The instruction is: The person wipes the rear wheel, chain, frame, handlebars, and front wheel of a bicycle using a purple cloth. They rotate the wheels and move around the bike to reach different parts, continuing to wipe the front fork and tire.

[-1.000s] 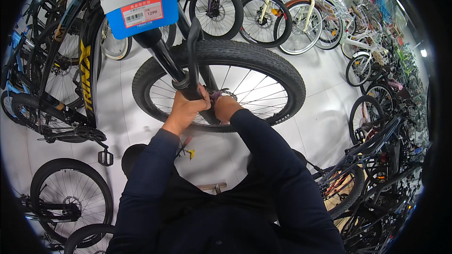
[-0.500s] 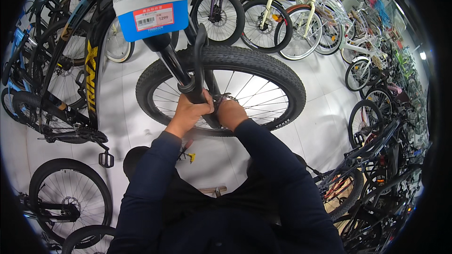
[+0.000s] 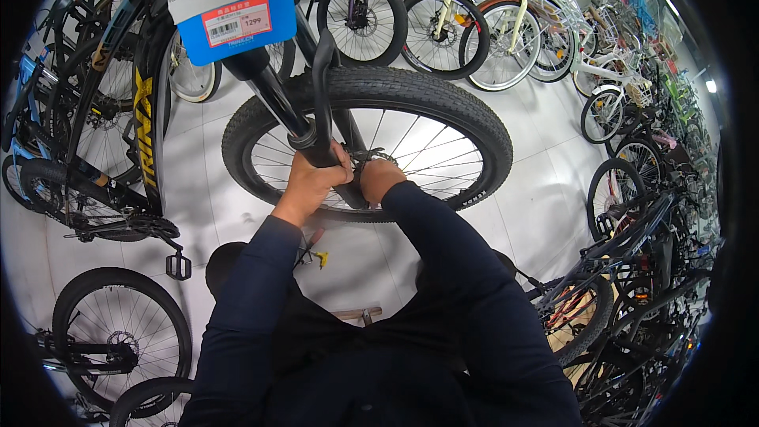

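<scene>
A black bicycle fork (image 3: 326, 133) slants down from the upper left to a front wheel (image 3: 431, 83) with a thick knobbly tyre. My left hand (image 3: 314, 183) is wrapped round the lower part of a fork leg, thumb across its front. Close beside it, my right hand (image 3: 383, 179) is curled at the wheel's hub, next to the brake disc (image 3: 381, 155). The fork leg and the hand itself hide most of its fingertips, so what they grip cannot be seen. A white and blue price tag (image 3: 237, 28) hangs over the top of the fork.
Tools with a yellow part (image 3: 320, 258) lie on the white tiled floor (image 3: 371, 257) between my legs, near a small wooden-looking piece (image 3: 356, 315). A black bicycle frame (image 3: 146, 122) stands at the left, another wheel (image 3: 118, 340) at lower left. Rows of bicycles (image 3: 640, 269) line the right and back.
My right hand has turned and dropped slightly at the hub, its back now more toward me. The fork, wheel and tag sit a little further left in view. My left hand keeps its hold.
</scene>
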Tool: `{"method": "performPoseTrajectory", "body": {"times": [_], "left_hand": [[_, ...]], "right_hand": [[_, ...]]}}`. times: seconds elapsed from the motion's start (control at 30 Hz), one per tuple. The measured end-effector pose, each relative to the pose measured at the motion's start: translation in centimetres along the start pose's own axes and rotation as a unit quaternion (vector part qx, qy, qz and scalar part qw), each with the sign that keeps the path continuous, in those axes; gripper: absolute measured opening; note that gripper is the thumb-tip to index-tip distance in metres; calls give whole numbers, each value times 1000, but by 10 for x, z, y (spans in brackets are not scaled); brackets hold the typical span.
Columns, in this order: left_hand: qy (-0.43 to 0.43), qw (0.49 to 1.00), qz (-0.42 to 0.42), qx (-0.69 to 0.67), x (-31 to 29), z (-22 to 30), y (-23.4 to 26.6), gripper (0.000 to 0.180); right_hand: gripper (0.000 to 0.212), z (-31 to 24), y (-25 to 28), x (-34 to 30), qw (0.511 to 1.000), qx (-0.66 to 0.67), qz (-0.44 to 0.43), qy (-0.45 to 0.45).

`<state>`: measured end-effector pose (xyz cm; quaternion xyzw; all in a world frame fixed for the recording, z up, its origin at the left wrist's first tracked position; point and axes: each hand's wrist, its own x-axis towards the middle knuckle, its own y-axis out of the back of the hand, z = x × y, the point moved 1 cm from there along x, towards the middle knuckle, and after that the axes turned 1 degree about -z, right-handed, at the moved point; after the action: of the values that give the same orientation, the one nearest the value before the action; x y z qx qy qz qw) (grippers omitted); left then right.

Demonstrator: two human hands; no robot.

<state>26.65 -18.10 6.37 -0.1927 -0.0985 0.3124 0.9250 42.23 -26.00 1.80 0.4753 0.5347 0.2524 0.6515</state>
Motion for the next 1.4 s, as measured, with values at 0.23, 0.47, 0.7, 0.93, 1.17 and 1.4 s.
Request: {"method": "performPoseTrajectory", "body": {"times": [0.23,0.47,0.7,0.93,1.17,1.4], "left_hand": [[-2,1000,-13,18,0,-2,1,24],[-11,999,-17,32,0,-3,6,23],[-13,999,-7,33,-2,2,0,22],[-4,998,-13,55,-3,3,4,23],[-20,1000,16,-3,-1,-1,-4,23],[-28,999,36,-21,1,4,-10,24]], "right_hand": [[22,5,-7,6,997,-54,-58,6],[24,11,8,-2,986,0,13,165],[34,8,-7,0,790,608,-72,-30],[22,37,5,-92,896,325,286,99],[51,90,-24,-107,933,245,245,-99],[84,103,-51,-91,969,108,105,-197]]}}
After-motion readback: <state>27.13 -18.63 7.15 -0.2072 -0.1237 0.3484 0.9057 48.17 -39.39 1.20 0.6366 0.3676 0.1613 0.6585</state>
